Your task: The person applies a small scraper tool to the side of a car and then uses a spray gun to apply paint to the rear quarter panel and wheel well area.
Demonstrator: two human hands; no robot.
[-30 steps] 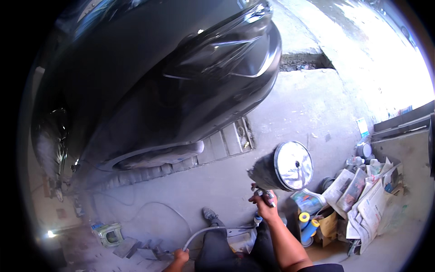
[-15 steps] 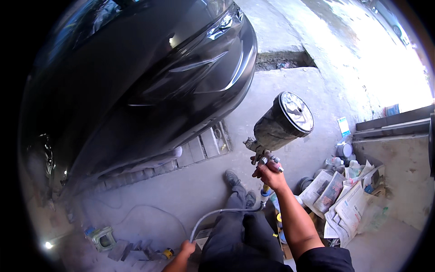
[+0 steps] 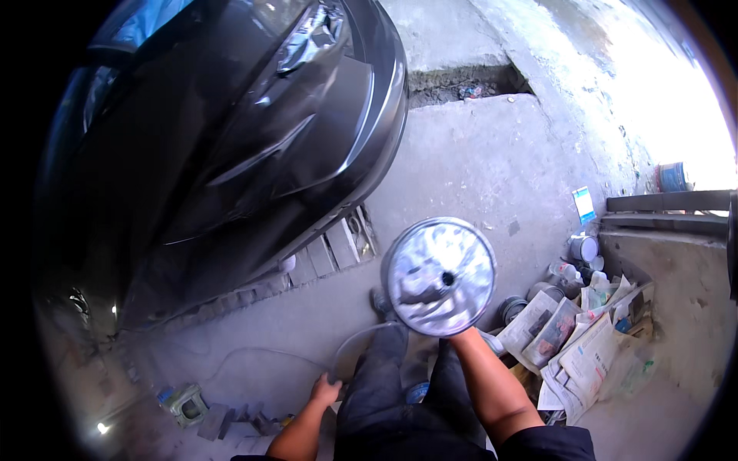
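Observation:
My right arm holds up a paint spray gun [image 3: 415, 296], its round cup lid turned toward me with a small dark hole in the middle. That cup hides the gun's body and most of my right hand [image 3: 463, 338], whose fingers were wrapped round the grip a moment ago. Low on the left, my left hand [image 3: 327, 390] is closed round the grey air hose [image 3: 350, 338], which loops up from it and passes behind the gun. Ahead and to the left stands a dark, glossy car [image 3: 254, 146], its bumper corner apart from the gun.
A floor grate [image 3: 330, 250] runs under the bumper, and an open pit [image 3: 465, 83] lies beyond. Newspapers [image 3: 580, 357], cans [image 3: 584, 247] and bottles are heaped at right beside a low wall [image 3: 684, 284]. Hose trails over the floor near a greenish box [image 3: 184, 405] at lower left.
The spray gun has swung down and left, its cup lid now facing up at me. My left hand stays on the hose, slightly higher. The view has shifted, moving the car leftward.

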